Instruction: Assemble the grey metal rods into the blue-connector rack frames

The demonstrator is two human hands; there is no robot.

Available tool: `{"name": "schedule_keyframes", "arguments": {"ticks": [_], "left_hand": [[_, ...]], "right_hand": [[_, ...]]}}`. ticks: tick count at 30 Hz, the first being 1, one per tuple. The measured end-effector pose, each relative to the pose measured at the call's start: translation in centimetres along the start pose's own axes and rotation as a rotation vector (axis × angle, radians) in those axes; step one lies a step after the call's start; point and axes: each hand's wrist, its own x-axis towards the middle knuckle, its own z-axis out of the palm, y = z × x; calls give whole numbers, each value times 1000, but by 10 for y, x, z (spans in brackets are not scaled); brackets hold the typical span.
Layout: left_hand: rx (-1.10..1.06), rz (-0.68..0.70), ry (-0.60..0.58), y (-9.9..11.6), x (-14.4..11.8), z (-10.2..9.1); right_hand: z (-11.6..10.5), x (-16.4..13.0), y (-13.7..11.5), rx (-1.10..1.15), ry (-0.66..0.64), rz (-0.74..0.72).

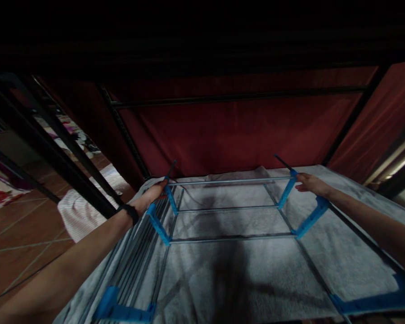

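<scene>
A partly assembled rack frame of thin metal tubes and blue plastic connectors lies on a grey blanket. My left hand is closed at the far-left blue connector, by the end of the farthest crosswise tube. At that tube's other end, my right hand grips the far-right blue connector, with its fingers partly curled. Dark tube ends stick out beyond both connectors. Larger blue brackets sit nearer to me at both sides. A bundle of loose grey tubes lies along the left.
Red cloth covers the wall behind, crossed by a dark metal bar. Dark posts of a bunk-like frame stand left, with a dark beam overhead. A striped cloth hangs over the left edge, above a tiled floor.
</scene>
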Motion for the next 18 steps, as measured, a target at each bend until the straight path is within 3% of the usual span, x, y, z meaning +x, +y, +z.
{"name": "schedule_keyframes", "arguments": {"ticks": [9,18], "left_hand": [[-21,-38,38,13,-14,8],[-33,-34,23,9,-11,6]], "right_hand": [[3,4,2,82,50,52],[1,13,9,23,49,8]]}}
